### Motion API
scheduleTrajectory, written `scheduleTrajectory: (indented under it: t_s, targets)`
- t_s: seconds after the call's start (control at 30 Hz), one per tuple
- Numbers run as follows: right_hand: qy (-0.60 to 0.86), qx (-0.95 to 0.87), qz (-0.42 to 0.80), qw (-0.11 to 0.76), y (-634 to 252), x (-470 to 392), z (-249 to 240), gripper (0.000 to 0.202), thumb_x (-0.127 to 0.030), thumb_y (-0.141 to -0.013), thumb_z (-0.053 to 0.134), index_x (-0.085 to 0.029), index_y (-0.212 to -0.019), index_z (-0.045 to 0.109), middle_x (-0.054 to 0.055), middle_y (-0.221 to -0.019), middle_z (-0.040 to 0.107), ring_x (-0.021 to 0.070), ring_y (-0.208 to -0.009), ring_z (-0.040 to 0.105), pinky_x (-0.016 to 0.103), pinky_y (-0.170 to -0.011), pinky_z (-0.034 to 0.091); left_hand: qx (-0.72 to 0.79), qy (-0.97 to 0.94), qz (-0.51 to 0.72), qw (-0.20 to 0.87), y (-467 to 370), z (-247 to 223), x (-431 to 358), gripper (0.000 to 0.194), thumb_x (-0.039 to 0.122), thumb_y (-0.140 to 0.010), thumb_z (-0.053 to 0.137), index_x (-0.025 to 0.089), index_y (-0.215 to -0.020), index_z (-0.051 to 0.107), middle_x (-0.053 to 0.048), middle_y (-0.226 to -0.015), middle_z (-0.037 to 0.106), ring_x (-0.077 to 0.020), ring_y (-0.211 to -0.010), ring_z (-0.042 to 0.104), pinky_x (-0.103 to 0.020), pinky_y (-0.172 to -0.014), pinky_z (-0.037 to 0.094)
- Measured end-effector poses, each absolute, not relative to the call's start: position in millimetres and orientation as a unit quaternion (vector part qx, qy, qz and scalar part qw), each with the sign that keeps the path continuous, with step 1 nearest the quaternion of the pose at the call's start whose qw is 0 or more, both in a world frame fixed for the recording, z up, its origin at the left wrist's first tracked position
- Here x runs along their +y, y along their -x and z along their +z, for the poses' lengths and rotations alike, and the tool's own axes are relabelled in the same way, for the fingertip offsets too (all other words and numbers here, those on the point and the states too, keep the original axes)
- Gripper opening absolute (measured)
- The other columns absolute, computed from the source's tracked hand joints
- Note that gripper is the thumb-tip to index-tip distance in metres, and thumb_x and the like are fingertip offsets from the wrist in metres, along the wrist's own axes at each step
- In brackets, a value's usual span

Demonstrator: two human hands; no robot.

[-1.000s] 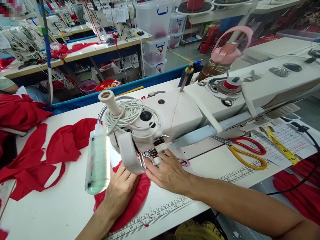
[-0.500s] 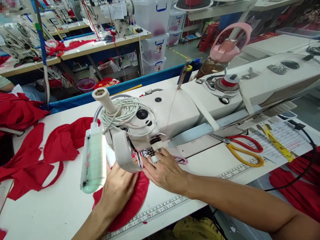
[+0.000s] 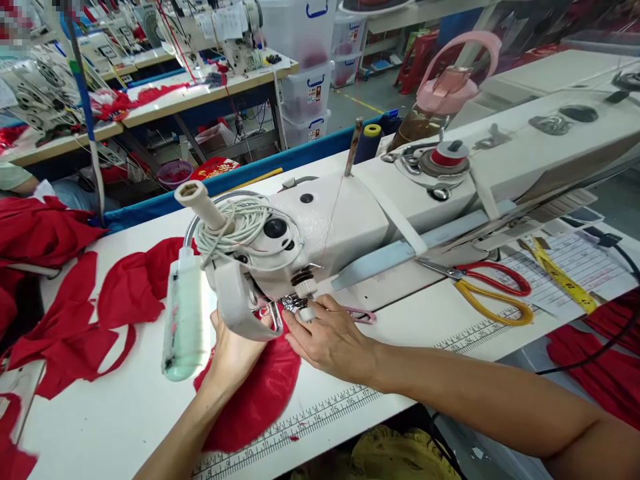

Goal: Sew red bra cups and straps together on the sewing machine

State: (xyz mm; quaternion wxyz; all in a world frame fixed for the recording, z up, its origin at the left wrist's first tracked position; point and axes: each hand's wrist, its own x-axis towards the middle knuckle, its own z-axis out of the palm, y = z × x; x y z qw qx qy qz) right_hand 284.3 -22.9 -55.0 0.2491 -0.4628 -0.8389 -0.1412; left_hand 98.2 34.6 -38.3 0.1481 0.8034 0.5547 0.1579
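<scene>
Your right hand [image 3: 327,337] lies with fingertips by the needle area of the machine [image 3: 345,220], its edge on the red cloth [image 3: 260,400]; your left hand [image 3: 240,350] rests on that cloth, partly behind the machine head. Whether either hand pinches it, you cannot tell from here. The cloth spreads under and between both hands, on the table [image 3: 100,427].

The picture is bright in general, and the light is whitish. Left of the left hand [image 3: 239,353], the clear lamp-like cover [image 3: 186,327] looks pale and glowing, almost washed out along its right side. The worktop [image 3: 100,427] around is evenly lit. Beyond the right hand [image 3: 327,337], the white machine arm [image 3: 345,213] carries soft shine. Under the worktop, nearer than the hands, it is dim. Far upper corners look smeared and stretched, and small details there are soft.
</scene>
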Motion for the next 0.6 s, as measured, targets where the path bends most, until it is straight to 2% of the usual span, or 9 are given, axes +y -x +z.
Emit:
scheduleTrajectory:
  t_s: [0.23, 0.37, 0.6]
  targets:
    - [0.465, -0.837, -0.135, 0.256, -285, -23, -53, 0.021, -0.019, -0.095, 0.054, -0.008, -0.108, 0.066, 0.004, -0.070, 0.058, 0.0210, -0.073, 0.049, 0.037, -0.070, 0.029, 0.547, -0.806, 0.135, 0.180, -102, -30, 38, 0.030, 0.045, -0.092, 0.047, 0.023, -0.073, 0.054, -0.001, -0.070, 0.063, -0.0231, -0.075, 0.060, -0.048, -0.097, 0.039]
    - [0.473, -0.836, -0.120, 0.251, -286, -23, -50, 0.023, -0.023, -0.098, 0.050, -0.010, -0.108, 0.066, 0.004, -0.068, 0.057, 0.0214, -0.074, 0.049, 0.037, -0.070, 0.028, 0.515, -0.826, 0.148, 0.172, -102, -28, 42, 0.029, 0.042, -0.092, 0.048, 0.023, -0.072, 0.057, -0.002, -0.069, 0.064, -0.0245, -0.078, 0.062, -0.046, -0.095, 0.042]
    - [0.471, -0.839, -0.110, 0.249, -284, -24, -51, 0.026, -0.021, -0.098, 0.048, -0.007, -0.111, 0.065, 0.004, -0.067, 0.057, 0.0209, -0.072, 0.048, 0.037, -0.070, 0.027, 0.505, -0.817, 0.151, 0.233, -99, -21, 46, 0.025, 0.039, -0.092, 0.051, 0.023, -0.076, 0.061, -0.002, -0.074, 0.067, -0.0211, -0.071, 0.062, -0.032, -0.069, 0.048]
